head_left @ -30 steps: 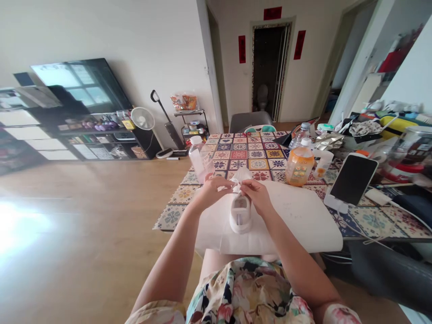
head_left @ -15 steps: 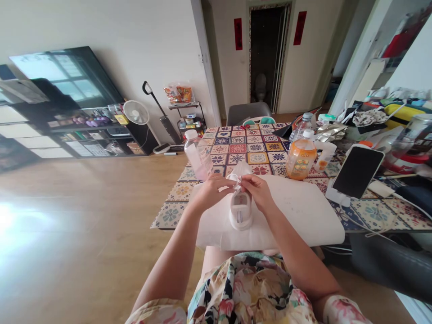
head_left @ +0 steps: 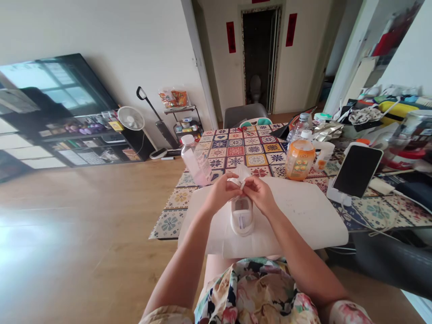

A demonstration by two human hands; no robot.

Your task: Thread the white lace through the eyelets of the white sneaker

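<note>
A white shoe (head_left: 242, 225) stands on the white sheet, its heel toward me and its toe pointing away. Over the front of the shoe, my left hand (head_left: 222, 192) is closed in a pinch on a white shoelace (head_left: 241, 183). From the other side, my right hand (head_left: 259, 193) pinches the lace too, and the fingertips of both hands nearly meet. Fingers cover most of the lacing and part of the toe. The white sheet (head_left: 297, 220) lies under the shoe and hangs over the table's near edge.
A pink-tinted bottle (head_left: 197, 164) stands left of my hands on the patterned table (head_left: 170, 220). To the right are an orange bottle (head_left: 299, 157), a phone (head_left: 358, 170) on a white stand with a cable, and a cluttered pile. A chair (head_left: 245, 114) stands at the far end.
My left fingers have curled in from a stretched position, and a loop of lace now shows at them. My right hand stays pinched at the lace. The view has shifted slightly.
</note>
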